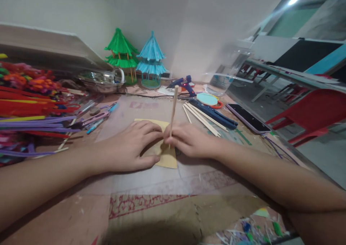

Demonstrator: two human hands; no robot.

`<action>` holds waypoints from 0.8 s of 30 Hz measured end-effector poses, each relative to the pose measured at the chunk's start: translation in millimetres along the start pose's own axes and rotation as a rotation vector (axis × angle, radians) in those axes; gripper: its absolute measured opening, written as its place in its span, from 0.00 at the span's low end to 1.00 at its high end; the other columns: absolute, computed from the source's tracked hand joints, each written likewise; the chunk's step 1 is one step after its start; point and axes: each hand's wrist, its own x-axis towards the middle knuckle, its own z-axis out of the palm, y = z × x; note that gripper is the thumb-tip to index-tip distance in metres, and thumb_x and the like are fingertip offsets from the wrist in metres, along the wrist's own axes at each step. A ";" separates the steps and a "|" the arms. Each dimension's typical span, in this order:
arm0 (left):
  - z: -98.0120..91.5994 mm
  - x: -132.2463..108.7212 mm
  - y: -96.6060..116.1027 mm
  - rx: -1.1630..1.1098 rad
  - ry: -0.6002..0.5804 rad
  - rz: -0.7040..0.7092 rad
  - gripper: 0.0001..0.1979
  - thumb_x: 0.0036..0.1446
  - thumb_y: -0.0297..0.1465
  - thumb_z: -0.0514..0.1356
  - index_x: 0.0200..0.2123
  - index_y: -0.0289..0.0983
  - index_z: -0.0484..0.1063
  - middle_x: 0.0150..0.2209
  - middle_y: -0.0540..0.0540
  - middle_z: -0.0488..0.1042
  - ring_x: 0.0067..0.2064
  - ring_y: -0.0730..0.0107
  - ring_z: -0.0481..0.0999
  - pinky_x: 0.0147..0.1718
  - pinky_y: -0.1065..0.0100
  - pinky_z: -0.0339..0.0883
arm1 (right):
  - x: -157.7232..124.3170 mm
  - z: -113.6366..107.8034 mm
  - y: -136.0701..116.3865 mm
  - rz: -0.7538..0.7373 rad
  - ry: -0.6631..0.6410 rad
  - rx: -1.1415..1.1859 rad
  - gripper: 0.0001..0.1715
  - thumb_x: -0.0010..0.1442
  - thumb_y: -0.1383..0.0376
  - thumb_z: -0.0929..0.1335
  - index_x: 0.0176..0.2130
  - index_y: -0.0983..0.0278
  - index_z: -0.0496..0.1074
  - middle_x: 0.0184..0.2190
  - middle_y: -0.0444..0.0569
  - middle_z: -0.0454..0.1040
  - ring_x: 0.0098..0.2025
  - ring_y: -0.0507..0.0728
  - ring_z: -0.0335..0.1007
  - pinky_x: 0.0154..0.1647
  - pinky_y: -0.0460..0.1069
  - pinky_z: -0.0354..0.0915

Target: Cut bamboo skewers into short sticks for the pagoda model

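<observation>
Nearest us, a litter of scraps [248,232] at the table's edge, then a red scroll pattern [146,203] running partly under a translucent sheet [127,178]. On that sheet lies a yellow card [167,161], mostly covered by the hands. The left hand [135,144] rests palm down over the card, fingers loosely curved, thumb apart, grasping nothing that we can see. The right hand [186,138] pinches a pale stick [173,110] upright above the card; whether its foot touches down we cannot tell. Progress, as we judge it: one stick in hand, nothing visibly fixed to the card — though the fingers hide much of it. Just beyond, a bunch of loose sticks [202,119] lies unused against a dark blue tool [216,116], with a phone [248,119] to the right. Farther back sits a glue gun [181,84], a red light showing. Against the wall, a green model tower [121,47] and a blue model tower [151,54] — both roofed, apparently complete.
</observation>
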 end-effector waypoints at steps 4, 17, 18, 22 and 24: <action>0.0 -0.2 -0.5 0.005 -0.016 -0.025 0.23 0.59 0.40 0.55 0.55 0.36 0.68 0.56 0.37 0.68 0.58 0.50 0.64 0.59 0.50 0.57 | 0.4 -2.3 5.8 0.179 0.091 -0.027 0.12 0.67 0.64 0.59 0.34 0.64 0.67 0.29 0.50 0.74 0.35 0.57 0.70 0.40 0.51 0.64; -0.7 0.0 -0.9 -0.001 -0.010 -0.012 0.22 0.60 0.40 0.54 0.53 0.35 0.70 0.55 0.37 0.69 0.58 0.50 0.65 0.58 0.50 0.58 | -1.1 1.0 -1.5 0.022 0.084 0.052 0.13 0.68 0.64 0.58 0.35 0.63 0.68 0.31 0.50 0.75 0.35 0.55 0.70 0.39 0.49 0.64; -0.5 0.0 -1.1 0.000 -0.009 -0.004 0.21 0.60 0.41 0.54 0.51 0.36 0.70 0.54 0.38 0.69 0.57 0.51 0.65 0.58 0.50 0.58 | -1.5 1.3 -3.7 -0.013 0.065 0.072 0.14 0.69 0.64 0.58 0.36 0.63 0.68 0.32 0.50 0.75 0.35 0.55 0.70 0.39 0.49 0.64; 0.6 0.3 -1.4 0.023 -0.009 -0.010 0.22 0.60 0.41 0.54 0.53 0.35 0.70 0.55 0.37 0.69 0.57 0.51 0.65 0.58 0.50 0.57 | 1.1 2.0 4.3 0.036 0.060 -0.056 0.13 0.68 0.64 0.59 0.36 0.64 0.69 0.32 0.52 0.75 0.37 0.58 0.70 0.41 0.51 0.64; 1.0 0.1 -1.4 0.030 -0.013 -0.025 0.24 0.60 0.41 0.54 0.55 0.34 0.68 0.56 0.36 0.67 0.59 0.50 0.64 0.59 0.50 0.57 | 1.9 1.6 11.1 0.117 0.103 -0.135 0.12 0.67 0.64 0.60 0.35 0.64 0.69 0.31 0.52 0.75 0.37 0.59 0.70 0.41 0.52 0.63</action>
